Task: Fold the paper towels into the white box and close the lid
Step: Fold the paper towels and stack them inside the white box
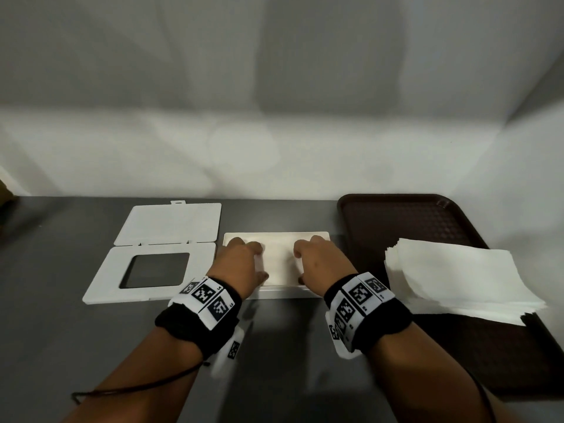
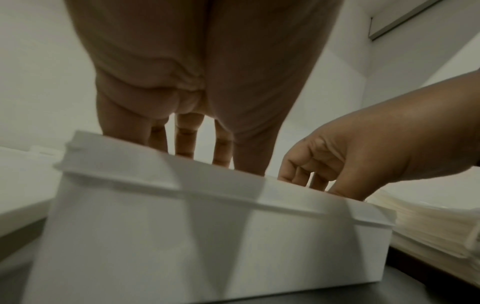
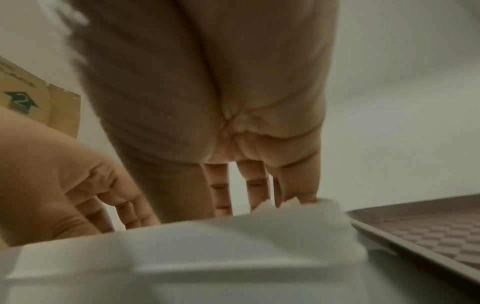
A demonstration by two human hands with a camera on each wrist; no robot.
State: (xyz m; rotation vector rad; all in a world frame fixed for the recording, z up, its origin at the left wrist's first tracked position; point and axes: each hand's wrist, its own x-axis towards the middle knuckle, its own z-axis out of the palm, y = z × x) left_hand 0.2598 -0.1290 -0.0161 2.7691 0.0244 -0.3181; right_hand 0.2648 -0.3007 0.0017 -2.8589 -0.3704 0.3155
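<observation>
White box (image 1: pixel 276 293): sitting open on the desk (image 1: pixel 91 346), paper towel inside.
Left hand (image 1: pixel 236 264): fingers straight, pressing down into it.
Right hand (image 1: pixel 319 262): grip apart, pressing likewise.
Lid (image 1: pixel 146 267): lying left.
Paper towels (image 1: pixel 457 282): stacked on tray (image 1: pixel 396 215).

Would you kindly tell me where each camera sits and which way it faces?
Head: worn high, looking down at the white box, lid, tray; both forearms show.
Left wrist: low, looking along the left hand at the box's near wall.
Right wrist: low, looking along the right hand toward the tray.
Both wrist views share box and both hands.
</observation>
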